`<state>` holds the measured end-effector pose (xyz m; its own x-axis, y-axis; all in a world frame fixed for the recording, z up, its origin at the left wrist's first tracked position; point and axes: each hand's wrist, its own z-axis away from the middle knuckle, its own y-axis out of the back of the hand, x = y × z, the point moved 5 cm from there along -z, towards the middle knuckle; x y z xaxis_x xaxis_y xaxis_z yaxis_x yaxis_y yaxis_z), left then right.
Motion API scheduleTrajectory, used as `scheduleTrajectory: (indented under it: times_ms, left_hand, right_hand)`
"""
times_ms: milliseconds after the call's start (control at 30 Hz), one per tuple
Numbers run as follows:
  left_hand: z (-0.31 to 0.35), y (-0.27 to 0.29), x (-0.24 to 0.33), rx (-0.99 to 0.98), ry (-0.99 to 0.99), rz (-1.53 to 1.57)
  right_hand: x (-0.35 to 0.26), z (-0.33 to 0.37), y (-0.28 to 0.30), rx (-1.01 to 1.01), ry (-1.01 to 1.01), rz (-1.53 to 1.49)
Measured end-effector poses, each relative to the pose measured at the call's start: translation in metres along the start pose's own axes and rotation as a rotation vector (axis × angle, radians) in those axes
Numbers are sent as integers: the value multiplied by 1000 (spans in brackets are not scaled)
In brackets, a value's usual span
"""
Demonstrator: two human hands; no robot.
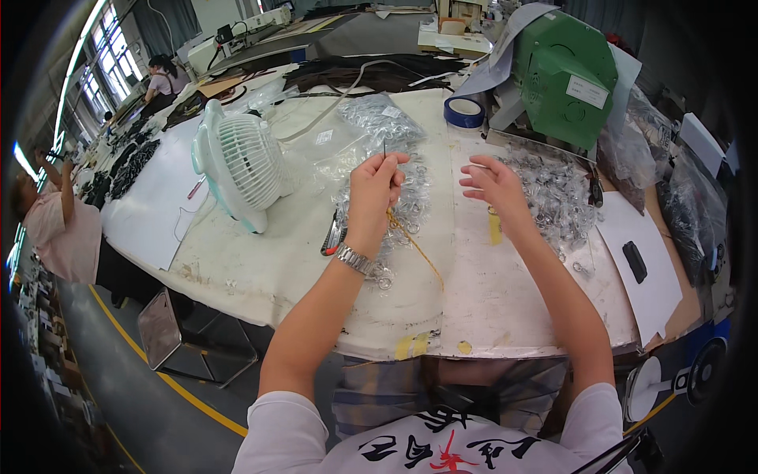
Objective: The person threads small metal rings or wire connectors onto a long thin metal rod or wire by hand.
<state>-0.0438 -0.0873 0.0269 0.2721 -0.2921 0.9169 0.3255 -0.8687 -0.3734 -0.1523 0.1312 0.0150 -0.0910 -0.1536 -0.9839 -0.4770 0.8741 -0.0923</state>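
Note:
My left hand [374, 186] is closed in a pinch above a pile of small shiny metal pieces [414, 193]. A thin dark tip [384, 147] sticks up from between its thumb and forefinger; what it belongs to is too small to tell. From under the same hand a yellow-brown cord [418, 250] trails down onto the table. To the right, my right hand [497, 188] hovers with fingers apart and nothing in them, beside a second heap of small clear or metal pieces [557, 197]. A box cutter [333, 234] lies left of my left wrist.
A pale green fan [241, 162] stands on the left of the white table [308, 268]. Clear plastic bags [383, 118], a blue tape roll [464, 112] and a green machine [564, 79] are farther back. Other people [59, 229] are off to the left.

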Motion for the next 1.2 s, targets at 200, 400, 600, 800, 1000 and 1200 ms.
scheduleTrajectory:
  times_ms: [200,400,600,800,1000,1200]
  left_hand:
    - [-5,-2,-17,62,-157,-268]
    - [-12,-6,-35,84,-248,-296]
    - [-13,-12,-26,47,-232,-199]
    - [-9,0,-21,73,-219,-257]
    - [-17,-6,-26,70,-252,-338]
    - [12,-31,-10,33,-725,-624]
  right_hand:
    - [67,-107,-64,-129,572,930]
    - [88,-73,-86,-345,42,348]
    - [67,0,-54,-137,667,921]
    - [34,15,-67,-203,313,853]
    - [44,-20,-18,-2,317,522]
    - [26,21,-22,-112,46,140]
